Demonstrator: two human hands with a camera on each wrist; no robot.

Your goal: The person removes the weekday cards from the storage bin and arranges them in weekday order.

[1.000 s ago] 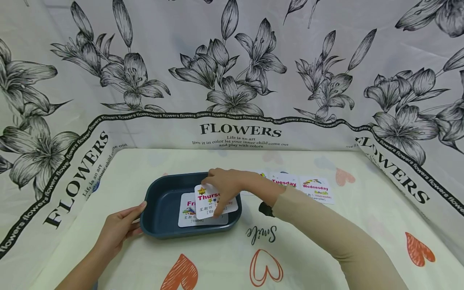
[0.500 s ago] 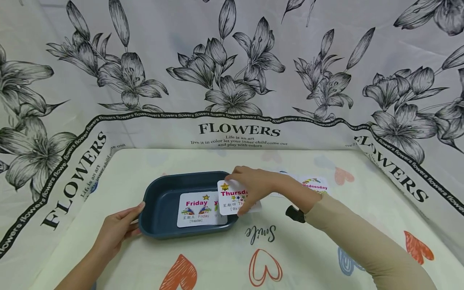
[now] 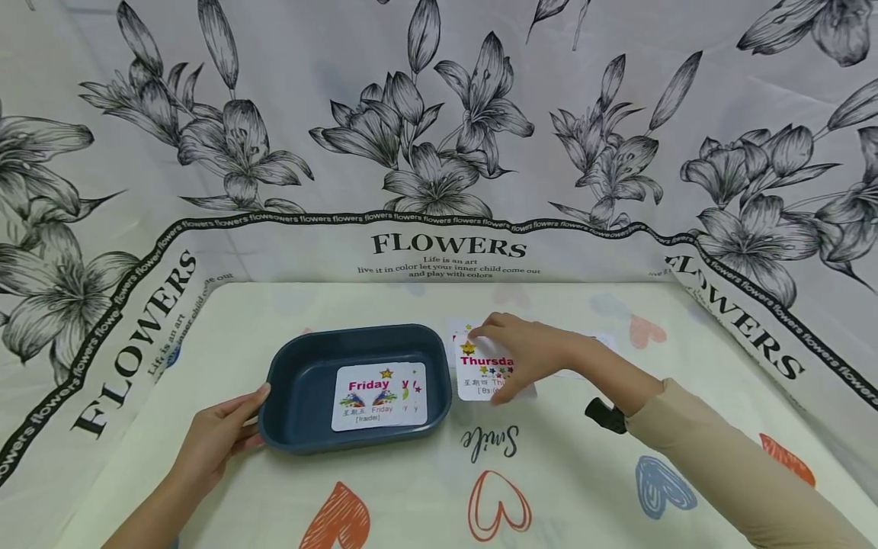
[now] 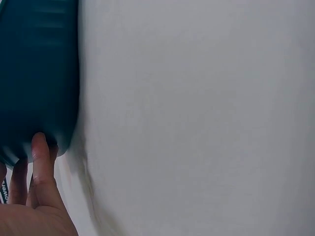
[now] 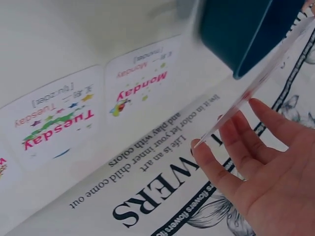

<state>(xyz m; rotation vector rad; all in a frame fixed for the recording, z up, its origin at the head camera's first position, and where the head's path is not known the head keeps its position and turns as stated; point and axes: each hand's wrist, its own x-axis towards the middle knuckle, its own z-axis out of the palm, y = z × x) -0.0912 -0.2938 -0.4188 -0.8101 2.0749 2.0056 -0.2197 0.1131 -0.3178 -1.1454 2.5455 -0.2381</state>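
My right hand holds a white "Thursday" flashcard by its edges, just right of a dark blue tray. In the right wrist view the card is seen nearly edge-on, with fingertips along it. At the tray's left end, my left hand grips it, the thumb by the rim and the fingers lower on the outer wall. Fingertips meet that wall in the left wrist view. Inside the tray lies a "Friday" flashcard, overlapping at least one more card on its right.
A "Monday" card and a "Tuesday" card lie side by side on the table; a third is cut off at the frame's edge. My right hand and forearm mostly hide this row in the head view. A flower-printed curtain stands behind.
My right hand has lifted the Thursday card off the Friday card and carried it right, out past the tray's right rim. My left hand stays at the tray's left end.
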